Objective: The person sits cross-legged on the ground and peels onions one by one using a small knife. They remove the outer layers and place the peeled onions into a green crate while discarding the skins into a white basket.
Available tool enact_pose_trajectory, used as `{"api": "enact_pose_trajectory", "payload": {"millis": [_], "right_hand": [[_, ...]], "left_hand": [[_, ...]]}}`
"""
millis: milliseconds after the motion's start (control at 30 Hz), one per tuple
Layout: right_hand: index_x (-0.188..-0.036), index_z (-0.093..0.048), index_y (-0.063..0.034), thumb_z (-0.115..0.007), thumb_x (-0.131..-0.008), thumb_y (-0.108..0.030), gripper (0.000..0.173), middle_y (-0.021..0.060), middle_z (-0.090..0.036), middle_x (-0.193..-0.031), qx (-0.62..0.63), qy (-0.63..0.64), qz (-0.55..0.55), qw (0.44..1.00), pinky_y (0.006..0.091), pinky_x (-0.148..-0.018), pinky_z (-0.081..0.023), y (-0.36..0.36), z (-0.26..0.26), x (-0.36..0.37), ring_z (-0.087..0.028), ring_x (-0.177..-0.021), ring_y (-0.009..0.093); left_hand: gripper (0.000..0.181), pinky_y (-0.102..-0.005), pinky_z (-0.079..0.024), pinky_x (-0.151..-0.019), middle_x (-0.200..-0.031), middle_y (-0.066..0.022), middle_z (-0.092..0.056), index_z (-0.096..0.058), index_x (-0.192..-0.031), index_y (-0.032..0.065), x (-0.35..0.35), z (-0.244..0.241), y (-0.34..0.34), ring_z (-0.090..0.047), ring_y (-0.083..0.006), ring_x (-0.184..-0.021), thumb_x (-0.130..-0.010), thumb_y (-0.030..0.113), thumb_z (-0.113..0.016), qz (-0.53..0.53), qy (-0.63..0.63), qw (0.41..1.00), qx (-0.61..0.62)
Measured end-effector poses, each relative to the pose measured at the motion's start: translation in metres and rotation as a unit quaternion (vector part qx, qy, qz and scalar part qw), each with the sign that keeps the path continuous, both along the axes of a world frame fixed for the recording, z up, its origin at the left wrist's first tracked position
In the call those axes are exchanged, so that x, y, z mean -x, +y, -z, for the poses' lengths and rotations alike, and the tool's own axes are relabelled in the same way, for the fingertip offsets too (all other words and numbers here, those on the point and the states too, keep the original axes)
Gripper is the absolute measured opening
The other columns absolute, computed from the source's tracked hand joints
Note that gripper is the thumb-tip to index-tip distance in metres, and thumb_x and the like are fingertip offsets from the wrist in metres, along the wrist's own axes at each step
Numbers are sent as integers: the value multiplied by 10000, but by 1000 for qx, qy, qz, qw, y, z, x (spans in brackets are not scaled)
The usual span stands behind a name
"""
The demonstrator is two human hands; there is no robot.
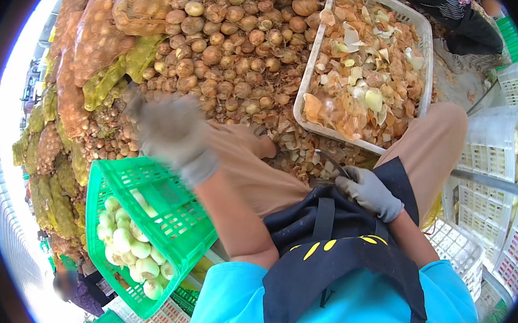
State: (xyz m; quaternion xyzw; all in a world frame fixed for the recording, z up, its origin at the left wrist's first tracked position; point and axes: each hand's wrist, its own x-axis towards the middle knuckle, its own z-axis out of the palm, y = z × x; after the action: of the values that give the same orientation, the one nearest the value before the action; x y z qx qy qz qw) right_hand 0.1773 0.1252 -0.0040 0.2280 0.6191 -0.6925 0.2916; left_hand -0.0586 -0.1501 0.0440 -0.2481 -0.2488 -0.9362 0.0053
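My left hand [173, 133], in a grey work glove, is blurred by motion. It is over the top edge of a green plastic crate [172, 212], near the onion heap; whether it holds anything cannot be made out. Peeled white onions [132, 242] lie inside this tilted crate. My right hand [369, 194], also gloved, rests close to my lap, closed around a small knife [333, 163] with a thin, curved dark blade. Unpeeled brown onions [228, 42] are heaped on the ground in front of me. A white plastic crate [427, 55] full of onion skins and scraps stands by my right knee.
Filled mesh sacks [98, 46] are stacked along the left. White crates [487, 145] stand at the right, some with peeled onions. One person [455, 8] is at the upper right, another person [85, 290] at the lower left. Loose skins [294, 148] litter the ground.
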Motion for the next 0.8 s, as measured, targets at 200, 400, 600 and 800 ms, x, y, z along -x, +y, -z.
{"api": "enact_pose_trajectory", "payload": {"millis": [200,400,600,800], "right_hand": [[-1183,-575,-4,-550,-947,-251,342,-22,-536,-753,27,-109,42,993,199,-564,-404,16,5,18,-479,-618,52],[-1244,-558,11,-597,-919,-235,409,20,-599,-797,75,-148,47,985,217,-634,-463,28,3,20,-546,-689,72],[-1241,-574,0,-619,-911,-212,395,5,-592,-788,119,-250,82,957,205,-641,-445,39,18,49,-526,-686,59],[-1216,-583,8,-634,-912,-239,395,11,-607,-786,130,-266,56,954,211,-616,-446,47,29,58,-537,-659,63]], "left_hand": [[408,-389,-518,-860,-1117,-168,-681,-604,-1253,60,107,113,146,-655,-292,-1010,-845,73,-600,-41,-11,374,926],[514,-393,-474,-971,-1232,-133,-635,-534,-1354,121,184,233,175,-593,-332,-1141,-848,118,-622,64,40,487,870],[736,-485,-465,-979,-1508,-137,-342,-400,-1430,105,196,306,219,-440,-345,-1288,-764,64,-710,-4,241,278,930],[643,-420,-540,-864,-1318,-156,-491,-467,-1296,65,216,313,227,-570,-340,-1134,-713,56,-737,37,182,306,934]]}}
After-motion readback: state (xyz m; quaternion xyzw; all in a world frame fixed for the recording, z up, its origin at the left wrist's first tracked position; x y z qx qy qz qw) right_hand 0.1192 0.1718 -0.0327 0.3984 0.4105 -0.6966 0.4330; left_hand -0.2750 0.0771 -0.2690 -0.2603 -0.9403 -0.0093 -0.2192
